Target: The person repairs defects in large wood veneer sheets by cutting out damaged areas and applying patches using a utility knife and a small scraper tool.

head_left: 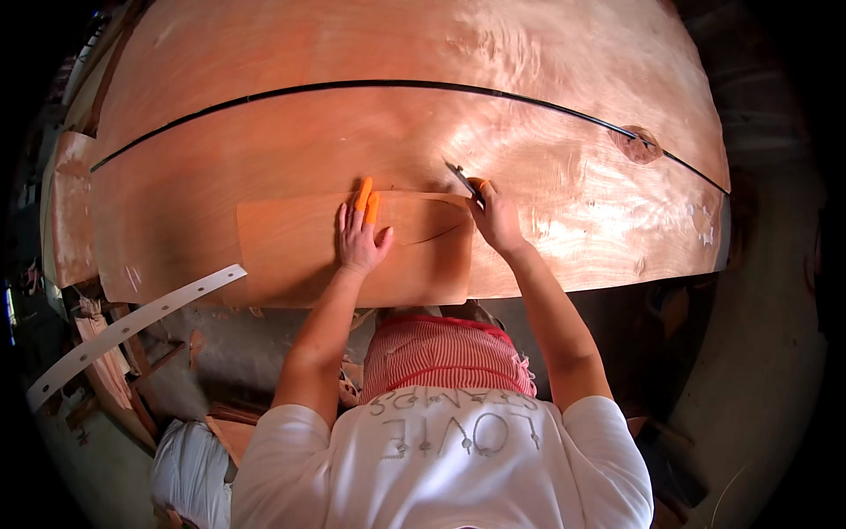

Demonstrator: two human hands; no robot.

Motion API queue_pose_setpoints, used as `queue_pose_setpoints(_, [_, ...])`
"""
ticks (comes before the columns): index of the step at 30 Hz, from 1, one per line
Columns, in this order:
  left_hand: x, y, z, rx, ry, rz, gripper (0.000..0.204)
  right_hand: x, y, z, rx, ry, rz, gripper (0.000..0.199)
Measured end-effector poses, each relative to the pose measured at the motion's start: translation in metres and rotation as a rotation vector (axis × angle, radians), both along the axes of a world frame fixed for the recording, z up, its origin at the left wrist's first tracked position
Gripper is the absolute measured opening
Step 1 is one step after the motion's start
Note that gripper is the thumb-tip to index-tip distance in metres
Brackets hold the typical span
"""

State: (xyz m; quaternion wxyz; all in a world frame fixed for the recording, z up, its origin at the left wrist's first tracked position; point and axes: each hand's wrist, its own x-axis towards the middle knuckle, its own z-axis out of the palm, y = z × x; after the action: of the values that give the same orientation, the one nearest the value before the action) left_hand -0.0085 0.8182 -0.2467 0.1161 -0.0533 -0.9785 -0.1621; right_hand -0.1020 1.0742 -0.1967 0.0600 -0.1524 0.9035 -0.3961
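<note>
My left hand (359, 234) lies flat with its fingers stretched out, two of them in orange finger covers (364, 192). It presses on a smaller rectangular piece of thin wood veneer (291, 251) at the near edge of the work surface. My right hand (499, 219), one finger also covered in orange, is closed around a cutter knife (458, 176). The knife's dark tip points up and left, just beyond the piece's far right corner; whether it touches the wood I cannot tell. A curved dark line runs across the piece between my hands.
Beneath lies a large reddish wood veneer sheet (573, 53). A thin black strip (379, 84) bows across it, passing a dark knot-like patch (636, 146). At left, a pale strip with holes (132, 326) juts past the near edge. A white sack (189, 472) and wood scraps sit below.
</note>
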Motion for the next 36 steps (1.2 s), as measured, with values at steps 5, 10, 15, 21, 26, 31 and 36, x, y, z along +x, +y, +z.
queue_pose_setpoints(5, [0.000,-0.026,0.012,-0.036,0.015,0.101,0.098,0.051,-0.004,0.042,-0.023,0.189,0.069,0.030])
queue_pose_setpoints(10, [0.002,-0.116,0.042,-0.135,-0.076,-0.156,0.065,0.110,0.000,0.050,-0.014,0.217,0.152,0.035])
queue_pose_setpoints(15, [0.002,-0.150,0.099,0.039,-0.177,-0.513,0.015,0.140,0.007,0.043,-0.347,-0.065,-0.076,0.033])
queue_pose_setpoints(21, [-0.065,-0.260,0.115,0.310,-0.413,-0.151,0.016,0.100,0.004,-0.017,-0.180,-0.124,-0.520,0.018])
queue_pose_setpoints(26, [-0.144,-0.303,0.180,-0.240,0.128,0.102,0.016,0.074,-0.026,-0.032,-0.011,0.002,-0.451,0.025])
queue_pose_setpoints(31, [-0.159,-0.300,0.223,-0.409,0.462,0.284,0.018,0.067,-0.049,-0.028,0.164,-0.095,-0.450,0.031])
queue_pose_setpoints(36, [-0.133,-0.249,0.184,-0.578,0.471,0.246,0.047,0.053,-0.033,-0.037,0.060,-0.110,-0.294,0.024])
